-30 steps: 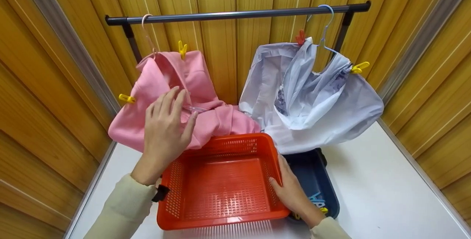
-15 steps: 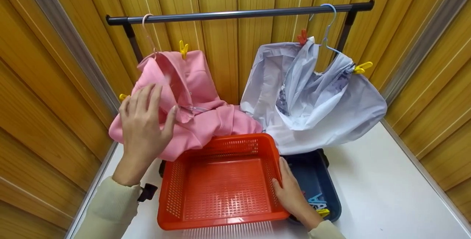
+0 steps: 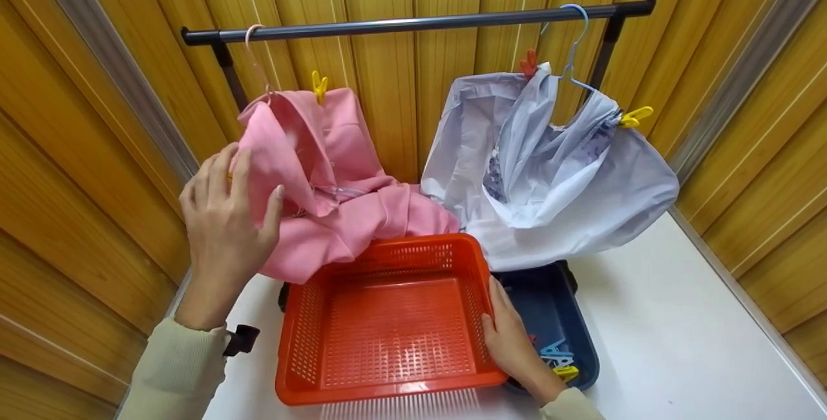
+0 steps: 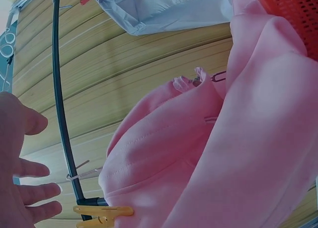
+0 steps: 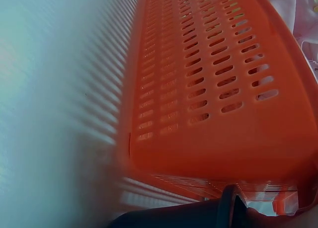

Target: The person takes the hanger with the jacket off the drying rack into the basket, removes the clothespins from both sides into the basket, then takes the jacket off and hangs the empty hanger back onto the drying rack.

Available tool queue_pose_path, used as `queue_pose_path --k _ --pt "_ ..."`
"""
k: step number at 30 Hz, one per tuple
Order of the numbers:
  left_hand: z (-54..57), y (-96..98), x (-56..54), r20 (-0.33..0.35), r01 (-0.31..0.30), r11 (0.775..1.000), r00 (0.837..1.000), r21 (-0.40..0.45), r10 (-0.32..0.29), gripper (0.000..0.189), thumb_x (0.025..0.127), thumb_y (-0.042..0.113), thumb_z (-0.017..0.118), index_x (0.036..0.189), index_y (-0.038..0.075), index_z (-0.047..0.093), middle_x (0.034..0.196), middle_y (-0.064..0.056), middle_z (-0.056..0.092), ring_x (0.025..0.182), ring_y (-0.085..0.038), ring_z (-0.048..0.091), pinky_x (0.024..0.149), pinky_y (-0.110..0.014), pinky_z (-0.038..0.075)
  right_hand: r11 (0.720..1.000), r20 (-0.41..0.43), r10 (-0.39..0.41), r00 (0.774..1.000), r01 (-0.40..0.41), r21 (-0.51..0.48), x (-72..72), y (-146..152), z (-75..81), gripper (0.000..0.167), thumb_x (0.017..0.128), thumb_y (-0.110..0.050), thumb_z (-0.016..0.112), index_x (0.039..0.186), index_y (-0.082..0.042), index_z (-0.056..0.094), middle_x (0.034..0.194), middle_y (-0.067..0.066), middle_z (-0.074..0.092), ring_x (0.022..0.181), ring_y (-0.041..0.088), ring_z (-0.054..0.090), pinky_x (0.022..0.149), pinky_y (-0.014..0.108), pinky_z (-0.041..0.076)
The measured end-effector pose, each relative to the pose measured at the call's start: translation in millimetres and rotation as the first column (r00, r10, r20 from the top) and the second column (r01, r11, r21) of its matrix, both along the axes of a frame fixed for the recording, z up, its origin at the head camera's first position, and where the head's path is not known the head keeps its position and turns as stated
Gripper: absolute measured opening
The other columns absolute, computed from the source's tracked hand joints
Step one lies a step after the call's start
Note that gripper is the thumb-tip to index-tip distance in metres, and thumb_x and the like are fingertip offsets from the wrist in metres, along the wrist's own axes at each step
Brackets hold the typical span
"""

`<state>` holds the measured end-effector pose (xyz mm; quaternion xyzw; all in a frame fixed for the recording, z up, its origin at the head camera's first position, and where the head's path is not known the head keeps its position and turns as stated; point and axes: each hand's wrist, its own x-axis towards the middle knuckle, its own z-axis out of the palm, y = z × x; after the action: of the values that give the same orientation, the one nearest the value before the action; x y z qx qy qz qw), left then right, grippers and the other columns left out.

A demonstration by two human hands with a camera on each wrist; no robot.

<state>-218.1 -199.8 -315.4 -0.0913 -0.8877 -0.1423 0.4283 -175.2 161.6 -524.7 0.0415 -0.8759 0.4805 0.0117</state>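
A pink garment [image 3: 336,200] hangs on a hanger from the dark rail [image 3: 413,21] and droops onto the orange basket [image 3: 413,245]. My left hand [image 3: 249,181] is open with spread fingers at the garment's left shoulder, thumb against the cloth. In the left wrist view the open left hand [image 4: 22,173] is just left of the pink garment [image 4: 208,153], with a yellow peg [image 4: 104,213] clipped to the cloth below it. My right hand [image 3: 491,304] lies flat along the empty basket's right rim. The right wrist view shows only the orange basket [image 5: 198,89] from close by.
A pale lilac garment [image 3: 549,174] hangs on the right, held by a red peg [image 3: 528,61] and a yellow peg [image 3: 636,115]. A dark blue tray [image 3: 568,304] with several pegs [image 3: 559,358] stands right of the basket. Wooden walls enclose the white table [image 3: 672,342].
My left hand has slid left and slightly up across the pink garment to its left shoulder, covering the yellow peg there in the head view. The right hand stays on the basket.
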Motion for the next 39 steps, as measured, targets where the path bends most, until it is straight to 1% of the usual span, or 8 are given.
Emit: queue_pose_path --k 5,8,13,22,27,30,35,39 --pt "0.3 -6.4 -0.7 0.015 -0.019 1.000 1.000 0.020 0.019 0.062 0.092 0.034 0.057 0.143 0.004 0.041 0.146 -0.018 0.042 0.134 -0.039 0.036 0.105 -0.059 0.027 1.000 -0.028 -0.003 1.000 0.004 0.024 0.1 0 -0.6 0.069 0.095 0.006 0.046 0.154 -0.003 0.012 0.160 0.021 0.014 0.145 0.041 0.020 0.113 0.059 0.023" --pt "1.0 -9.9 -0.8 0.033 -0.039 0.999 0.999 0.026 0.038 0.063 0.092 0.034 0.057 0.144 0.004 0.039 0.149 -0.018 0.039 0.135 -0.040 0.035 0.105 -0.060 0.028 0.999 -0.029 -0.005 1.000 0.006 0.037 0.1 0 -1.1 0.068 0.095 0.005 0.046 0.154 0.000 0.012 0.160 0.022 0.013 0.146 0.041 0.018 0.114 0.059 0.022" --pt "1.0 -15.7 -0.8 0.069 -0.075 0.997 0.995 0.033 0.073 0.065 0.092 0.034 0.058 0.145 0.003 0.037 0.150 -0.019 0.037 0.136 -0.040 0.034 0.105 -0.062 0.029 1.000 -0.006 -0.004 1.000 0.005 0.026 -0.1 0 -0.8 0.068 0.096 0.004 0.045 0.154 -0.002 0.011 0.161 0.021 0.012 0.146 0.041 0.018 0.114 0.058 0.021" --pt "1.5 -23.8 -2.5 0.118 -0.117 0.989 0.987 0.088 0.106 0.071 0.090 0.034 0.061 0.147 0.002 0.032 0.150 -0.020 0.037 0.136 -0.038 0.036 0.101 -0.064 0.036 0.999 -0.043 -0.006 0.999 0.007 0.036 1.1 -1 -0.9 0.067 0.095 0.006 0.046 0.153 0.000 0.014 0.159 0.023 0.014 0.145 0.043 0.020 0.114 0.059 0.022" --pt "1.8 -27.7 -3.9 0.151 -0.139 0.984 0.981 0.108 0.122 0.073 0.090 0.035 0.061 0.148 0.001 0.030 0.149 -0.021 0.037 0.135 -0.039 0.037 0.099 -0.065 0.037 0.999 -0.031 -0.009 0.999 0.010 0.032 0.5 0 -1.4 0.068 0.095 0.005 0.047 0.153 0.000 0.013 0.160 0.023 0.014 0.145 0.042 0.020 0.114 0.059 0.022" --pt "1.4 -30.0 -4.8 0.189 -0.152 0.981 0.974 0.122 0.127 0.075 0.091 0.036 0.061 0.148 0.001 0.028 0.150 -0.021 0.036 0.136 -0.039 0.036 0.100 -0.066 0.037 0.999 -0.019 -0.011 1.000 0.012 0.031 0.5 0 -1.6 0.069 0.095 0.004 0.047 0.154 -0.001 0.012 0.160 0.022 0.013 0.146 0.042 0.019 0.114 0.059 0.021" --pt "1.1 -33.7 -7.3 0.275 -0.181 0.974 0.951 0.132 0.140 0.078 0.092 0.037 0.058 0.150 0.000 0.023 0.152 -0.022 0.033 0.138 -0.041 0.034 0.102 -0.066 0.035 0.999 -0.036 -0.008 0.999 0.009 0.033 0.5 0 -2.2 0.068 0.095 0.005 0.046 0.154 -0.001 0.013 0.160 0.023 0.014 0.145 0.043 0.021 0.113 0.059 0.023" --pt "0.2 -37.5 -10.0 0.314 -0.195 0.973 0.937 0.120 0.150 0.078 0.092 0.037 0.057 0.150 -0.001 0.021 0.153 -0.023 0.031 0.138 -0.042 0.033 0.103 -0.067 0.034 0.999 -0.045 -0.003 0.999 0.005 0.038 0.9 0 -2.0 0.068 0.094 0.006 0.046 0.153 0.000 0.013 0.159 0.023 0.015 0.144 0.044 0.023 0.112 0.060 0.025"
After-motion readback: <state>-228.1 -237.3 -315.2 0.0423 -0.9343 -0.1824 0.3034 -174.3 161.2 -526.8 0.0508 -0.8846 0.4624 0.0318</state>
